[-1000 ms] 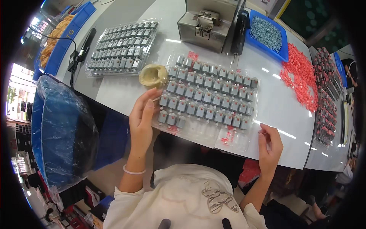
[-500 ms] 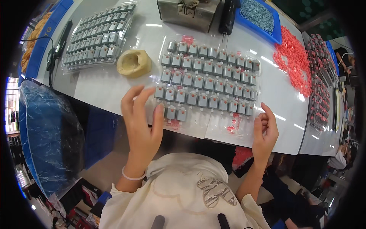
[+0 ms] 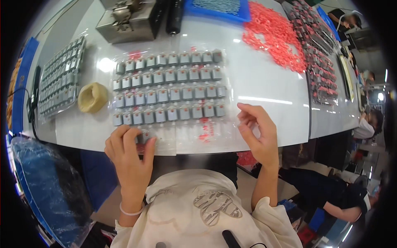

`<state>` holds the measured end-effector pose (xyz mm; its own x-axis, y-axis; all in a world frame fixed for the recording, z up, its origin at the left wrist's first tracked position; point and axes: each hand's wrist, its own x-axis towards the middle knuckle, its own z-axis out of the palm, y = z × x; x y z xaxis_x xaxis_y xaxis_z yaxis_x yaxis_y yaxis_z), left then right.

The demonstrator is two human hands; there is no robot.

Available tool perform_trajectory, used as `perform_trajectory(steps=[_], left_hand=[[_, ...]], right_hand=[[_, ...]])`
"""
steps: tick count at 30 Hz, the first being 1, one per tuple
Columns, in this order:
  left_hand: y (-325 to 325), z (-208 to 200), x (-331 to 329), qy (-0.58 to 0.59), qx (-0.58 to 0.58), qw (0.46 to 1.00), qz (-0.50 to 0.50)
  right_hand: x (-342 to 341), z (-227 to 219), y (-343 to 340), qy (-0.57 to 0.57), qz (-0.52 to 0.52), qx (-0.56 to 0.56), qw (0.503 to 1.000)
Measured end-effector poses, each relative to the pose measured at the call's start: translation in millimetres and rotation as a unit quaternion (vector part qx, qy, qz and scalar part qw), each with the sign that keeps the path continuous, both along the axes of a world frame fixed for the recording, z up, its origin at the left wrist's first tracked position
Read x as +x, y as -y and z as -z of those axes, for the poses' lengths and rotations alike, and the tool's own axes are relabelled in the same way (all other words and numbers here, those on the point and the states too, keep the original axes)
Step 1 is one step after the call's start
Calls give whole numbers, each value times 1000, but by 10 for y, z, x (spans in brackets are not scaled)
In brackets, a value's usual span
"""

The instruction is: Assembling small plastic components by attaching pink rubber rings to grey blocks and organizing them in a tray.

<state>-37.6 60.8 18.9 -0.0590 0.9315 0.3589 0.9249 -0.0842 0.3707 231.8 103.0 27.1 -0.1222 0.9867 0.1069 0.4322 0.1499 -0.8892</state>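
A clear plastic tray (image 3: 165, 138) lies in front of me, filled with rows of small grey motor-like blocks (image 3: 162, 96), each bearing an orange dot. My left hand (image 3: 129, 159) is at the tray's near left corner, over the short front row. Its curved fingers and thumb stand apart around a grey block (image 3: 145, 136) that still sits in that row; the fingers hide the blocks beside it. Just off the tray's right side, my right hand (image 3: 260, 134) hovers with bent fingers and thumb apart, holding nothing.
Left of the tray stand a yellowish ring-shaped block (image 3: 93, 97) and another filled tray (image 3: 62, 78). Behind are a metal fixture (image 3: 128, 22), a black screwdriver-like tool (image 3: 174, 18) and a blue bin (image 3: 219, 10) of small parts. Pink pieces (image 3: 275, 37) are heaped at the right; a person (image 3: 347, 202) is beyond.
The view has swung rightward, so the table's things appear further left. My left hand has come down over the front row's blocks. My right hand has turned inward, its fingers more bent.
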Motion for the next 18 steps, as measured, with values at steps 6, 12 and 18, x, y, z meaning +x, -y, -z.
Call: perform_trajectory(steps=[6, 12, 18], left_hand=[[44, 0, -3, 37, -14, 999, 1], [72, 52, 25, 12, 26, 999, -14], [42, 58, 87, -20, 39, 999, -22]], right_hand=[[510, -169, -395, 76, 17, 49, 996], [851, -224, -1024, 159, 48, 88, 982], [965, -125, -1669, 301, 67, 185, 933]])
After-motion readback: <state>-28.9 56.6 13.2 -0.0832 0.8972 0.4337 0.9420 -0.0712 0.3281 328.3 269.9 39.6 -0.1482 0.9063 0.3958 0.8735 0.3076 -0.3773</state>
